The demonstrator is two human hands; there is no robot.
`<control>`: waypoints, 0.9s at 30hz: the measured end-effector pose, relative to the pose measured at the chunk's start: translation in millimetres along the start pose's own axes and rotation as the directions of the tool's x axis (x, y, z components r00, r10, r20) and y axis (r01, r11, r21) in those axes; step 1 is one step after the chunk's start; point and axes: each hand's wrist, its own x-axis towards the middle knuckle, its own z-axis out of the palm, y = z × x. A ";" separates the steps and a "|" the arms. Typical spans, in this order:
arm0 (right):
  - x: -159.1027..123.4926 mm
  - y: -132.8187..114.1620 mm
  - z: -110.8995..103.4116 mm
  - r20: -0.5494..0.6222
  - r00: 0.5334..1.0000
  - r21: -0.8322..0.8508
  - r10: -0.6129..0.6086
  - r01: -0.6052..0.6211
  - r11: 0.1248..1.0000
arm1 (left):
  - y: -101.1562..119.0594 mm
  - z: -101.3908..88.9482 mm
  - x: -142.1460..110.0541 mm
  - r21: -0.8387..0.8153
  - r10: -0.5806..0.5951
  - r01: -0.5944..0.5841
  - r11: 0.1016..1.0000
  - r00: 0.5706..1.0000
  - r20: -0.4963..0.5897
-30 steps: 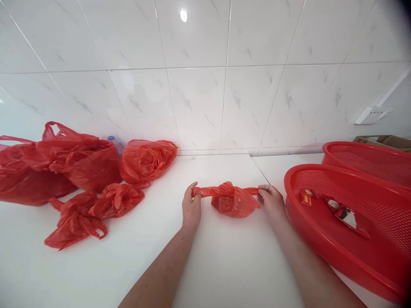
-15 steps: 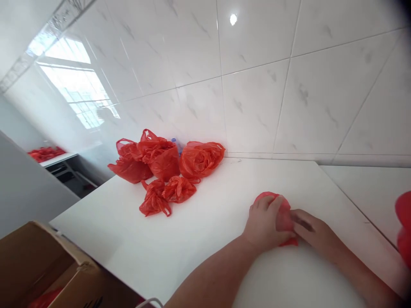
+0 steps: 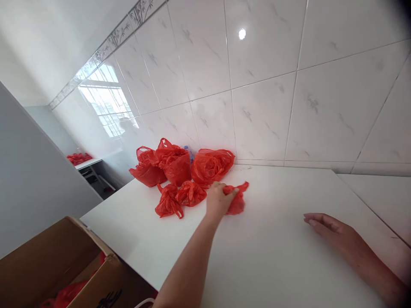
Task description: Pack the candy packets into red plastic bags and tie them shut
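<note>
My left hand (image 3: pixel 219 200) is closed on a small red plastic bag (image 3: pixel 236 204), just right of two other small bunched red bags. One of these, a knotted bag (image 3: pixel 168 202), lies with its loops spread on the white table, and the other crumpled bag (image 3: pixel 192 193) touches it. Over the right part of the table is my right hand (image 3: pixel 332 229), fingers curled together with the thumb against them and nothing in the grip. Part of the held bag is hidden behind my left fingers.
Large stuffed red bags (image 3: pixel 175 164) stand against the tiled wall (image 3: pixel 263 119), with a blue-capped bottle (image 3: pixel 189 153) behind them. An open cardboard box (image 3: pixel 41 252) with red plastic inside is at lower left. More red bags (image 3: pixel 79 158) lie on a far table.
My left hand has carried the red bag left and away from me, beside the small bags. My right hand has let go of it and moved right. The view has shifted.
</note>
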 end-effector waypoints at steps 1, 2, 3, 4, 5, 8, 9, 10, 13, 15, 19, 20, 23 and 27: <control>-0.5 -0.4 0.6 0.006 1.000 0.002 0.008 -0.008 1.000 | -10.4 -12.8 6.3 0.069 0.023 -0.020 0.997 0.999 -0.048; -0.8 -0.7 1.2 0.012 1.000 0.001 0.013 -0.013 1.000 | -21.1 -24.6 12.0 0.147 0.014 -0.002 0.989 0.996 -0.087; -0.8 -0.8 1.6 0.021 1.000 -0.002 0.013 -0.013 1.000 | -32.1 -35.1 17.0 0.214 -0.010 0.038 0.976 0.991 -0.132; -0.4 -0.8 1.9 0.028 1.000 -0.005 0.006 -0.006 1.000 | -43.1 -43.7 21.2 0.268 -0.052 0.096 0.959 0.984 -0.168; 0.2 -0.6 2.1 0.036 0.999 -0.012 0.000 0.000 1.000 | -53.9 -50.2 24.2 0.304 -0.102 0.155 0.940 0.978 -0.181; 3.3 0.4 1.9 0.031 1.000 -0.028 -0.004 0.005 1.000 | -81.4 -57.1 25.2 0.290 -0.257 0.259 0.922 0.965 -0.043; 4.4 0.8 1.7 0.026 1.000 -0.031 -0.010 0.010 0.999 | -87.7 -55.9 22.5 0.259 -0.274 0.256 0.931 0.961 0.036; 5.4 1.4 1.6 0.019 1.000 -0.034 -0.018 0.019 0.999 | -92.3 -53.7 18.5 0.226 -0.269 0.240 0.944 0.958 0.104; 8.1 4.1 1.4 0.001 1.000 -0.040 -0.027 0.027 0.999 | -94.8 -46.7 1.8 0.155 -0.204 0.176 0.972 0.961 0.185; 10.1 7.2 1.1 0.003 1.000 -0.058 -0.001 0.001 0.998 | -89.7 -47.2 -8.7 0.118 -0.178 0.156 0.981 0.963 0.204; 15.5 14.4 0.9 0.003 1.000 -0.080 0.028 -0.027 0.996 | -79.5 -69.6 -15.2 -0.013 -0.140 0.149 0.989 0.955 0.261; 16.4 15.6 1.2 0.003 1.000 -0.078 0.031 -0.031 0.996 | -79.5 -78.9 -13.3 -0.006 -0.132 0.137 0.991 0.964 0.230; 16.4 16.0 3.0 0.012 0.999 -0.086 0.045 -0.044 0.995 | -89.3 -107.8 -3.4 0.228 -0.137 0.133 0.965 0.991 0.003; 13.9 12.4 4.5 0.000 0.999 -0.098 0.046 -0.045 0.994 | -119.0 -127.1 7.3 0.417 -0.364 0.351 0.839 0.930 -0.051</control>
